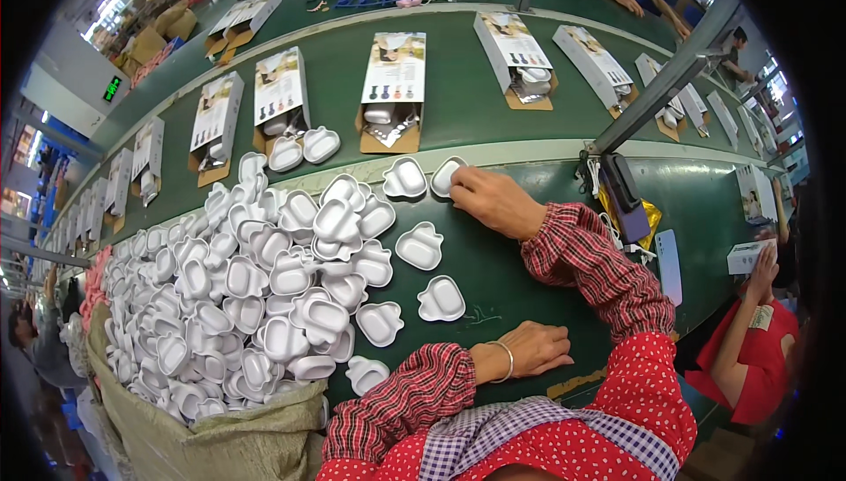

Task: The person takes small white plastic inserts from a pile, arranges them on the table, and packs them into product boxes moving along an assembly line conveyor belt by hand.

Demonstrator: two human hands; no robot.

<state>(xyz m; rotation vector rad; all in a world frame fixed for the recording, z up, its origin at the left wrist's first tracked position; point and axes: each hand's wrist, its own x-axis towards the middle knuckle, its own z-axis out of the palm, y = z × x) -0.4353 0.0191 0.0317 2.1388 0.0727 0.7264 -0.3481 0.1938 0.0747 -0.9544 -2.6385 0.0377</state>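
Observation:
My right hand [498,201] reaches to the far side of the green worktable, its fingers closed on the edge of a small white plastic shell [446,174]. Just left of it lies a similar white shell [404,178], shallow and rounded with a bumpy edge. Several more lie loose nearer to me, among them one shell [419,246] and another [441,299]. My left hand [529,350], with a bangle at the wrist, rests on the table near my body; its fingers lie stretched out and hold nothing visible. A big heap of white shells [242,278] fills the left side.
A woven sack [220,450] lies under the heap's near edge. Beyond the worktable, a green belt carries open printed boxes [394,84]. At right are a metal post [661,75], a dark device [624,199] and a phone [669,268]. A co-worker in red [749,349] handles a box.

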